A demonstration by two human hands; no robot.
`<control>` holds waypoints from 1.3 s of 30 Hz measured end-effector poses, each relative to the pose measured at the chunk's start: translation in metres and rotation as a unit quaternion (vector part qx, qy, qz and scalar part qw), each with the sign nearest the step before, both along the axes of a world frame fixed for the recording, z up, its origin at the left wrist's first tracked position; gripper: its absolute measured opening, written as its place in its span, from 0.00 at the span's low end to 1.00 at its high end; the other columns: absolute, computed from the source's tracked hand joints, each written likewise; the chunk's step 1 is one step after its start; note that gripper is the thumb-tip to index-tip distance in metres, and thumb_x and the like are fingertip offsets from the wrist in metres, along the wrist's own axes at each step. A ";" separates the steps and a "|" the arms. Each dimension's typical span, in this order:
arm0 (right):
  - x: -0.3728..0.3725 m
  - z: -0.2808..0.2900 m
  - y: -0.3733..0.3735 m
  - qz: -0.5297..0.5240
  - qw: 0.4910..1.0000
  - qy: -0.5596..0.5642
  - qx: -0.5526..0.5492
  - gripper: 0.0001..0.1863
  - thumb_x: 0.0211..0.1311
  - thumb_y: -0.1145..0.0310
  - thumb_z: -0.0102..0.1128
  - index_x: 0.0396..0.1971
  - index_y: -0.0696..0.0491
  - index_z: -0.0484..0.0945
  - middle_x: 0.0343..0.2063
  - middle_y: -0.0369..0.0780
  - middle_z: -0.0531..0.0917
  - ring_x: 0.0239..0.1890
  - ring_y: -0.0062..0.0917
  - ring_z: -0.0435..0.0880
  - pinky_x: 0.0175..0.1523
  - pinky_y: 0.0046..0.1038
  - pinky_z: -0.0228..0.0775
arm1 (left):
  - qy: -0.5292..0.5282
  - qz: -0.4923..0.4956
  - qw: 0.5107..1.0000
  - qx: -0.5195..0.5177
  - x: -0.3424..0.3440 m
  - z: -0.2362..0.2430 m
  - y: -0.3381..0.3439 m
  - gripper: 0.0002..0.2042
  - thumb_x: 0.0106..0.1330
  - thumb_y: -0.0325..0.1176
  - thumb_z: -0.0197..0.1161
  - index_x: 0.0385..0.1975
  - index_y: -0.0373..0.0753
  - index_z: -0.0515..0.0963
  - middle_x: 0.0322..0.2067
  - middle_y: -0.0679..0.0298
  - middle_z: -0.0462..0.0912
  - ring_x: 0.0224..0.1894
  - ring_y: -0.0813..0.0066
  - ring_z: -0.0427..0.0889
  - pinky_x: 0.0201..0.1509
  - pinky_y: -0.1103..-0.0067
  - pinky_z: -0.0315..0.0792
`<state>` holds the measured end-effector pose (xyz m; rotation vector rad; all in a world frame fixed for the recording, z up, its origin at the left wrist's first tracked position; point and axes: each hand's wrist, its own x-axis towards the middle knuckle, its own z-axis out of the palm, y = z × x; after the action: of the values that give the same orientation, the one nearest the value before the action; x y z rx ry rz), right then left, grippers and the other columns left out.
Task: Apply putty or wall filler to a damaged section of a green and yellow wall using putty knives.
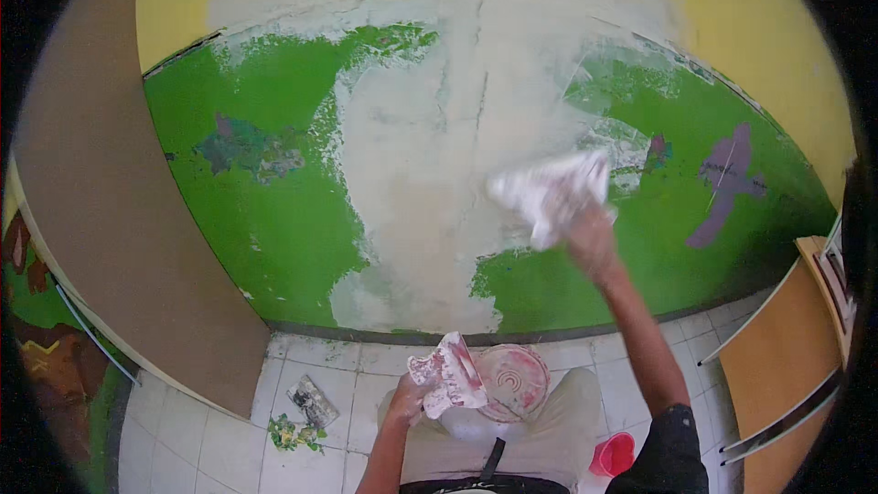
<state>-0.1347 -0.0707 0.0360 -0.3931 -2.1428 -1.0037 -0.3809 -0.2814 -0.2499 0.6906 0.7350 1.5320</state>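
Note:
My right hand (593, 238) reaches up to the wall and is closed round a broad putty scraper (549, 190), coated in white paste and smeared by motion. Whether its edge touches the wall is hard to tell. Low in front of me, my left hand (412, 401) grips a second putty scraper (462, 377) loaded with whitish paste, with dark red showing on its face. A pale layer of filler (412, 174) covers the middle of the green wall (283, 247), with cracks running through it. Beneath the left scraper is a round, pink-stained bucket lid (517, 380).
A pink-red plastic container (613, 454) is on the tiled floor by my right leg. To the left lie a grey, paint-stained slab (313, 401) and yellow-green scraps (295, 434). A brown panel (137, 192) borders the left; wooden furniture (777, 357) stands at right.

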 end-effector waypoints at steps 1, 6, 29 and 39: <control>0.002 0.039 0.004 -0.022 0.997 0.050 0.048 0.19 0.53 0.75 0.53 0.47 0.49 0.77 0.52 0.46 0.76 0.59 0.37 0.71 0.67 0.45 0.53 | 0.002 -0.002 1.000 -0.005 0.000 -0.001 -0.002 0.22 0.58 0.26 0.63 0.53 0.30 0.69 0.47 0.60 0.77 0.48 0.69 0.78 0.53 0.72 0.74; -0.001 0.184 0.021 -0.007 0.967 0.188 0.173 0.27 0.46 0.85 0.49 0.48 0.47 0.79 0.45 0.44 0.81 0.55 0.33 0.75 0.61 0.39 0.64 | 0.002 -0.020 1.000 -0.014 0.011 0.012 0.003 0.22 0.58 0.26 0.62 0.53 0.31 0.70 0.48 0.60 0.77 0.49 0.70 0.77 0.53 0.73 0.73; 0.039 0.026 0.016 0.023 0.955 0.284 0.080 0.18 0.49 0.78 0.51 0.41 0.52 0.82 0.47 0.47 0.80 0.55 0.37 0.76 0.61 0.39 0.63 | -0.008 -0.029 0.999 -0.036 0.013 0.017 0.006 0.21 0.58 0.26 0.62 0.53 0.31 0.69 0.46 0.58 0.78 0.45 0.66 0.80 0.52 0.69 0.76; -0.013 0.110 0.075 0.017 0.984 0.156 0.090 0.28 0.41 0.78 0.60 0.50 0.51 0.77 0.47 0.45 0.80 0.59 0.35 0.71 0.70 0.44 0.49 | -0.044 -0.054 0.997 -0.035 0.025 -0.029 0.027 0.19 0.59 0.25 0.61 0.51 0.32 0.71 0.44 0.63 0.78 0.45 0.72 0.79 0.52 0.74 0.73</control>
<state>-0.1475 0.0045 0.1458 -0.3962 -1.7590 -1.0334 -0.3563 -0.2541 -0.2787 0.5971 0.6713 1.4217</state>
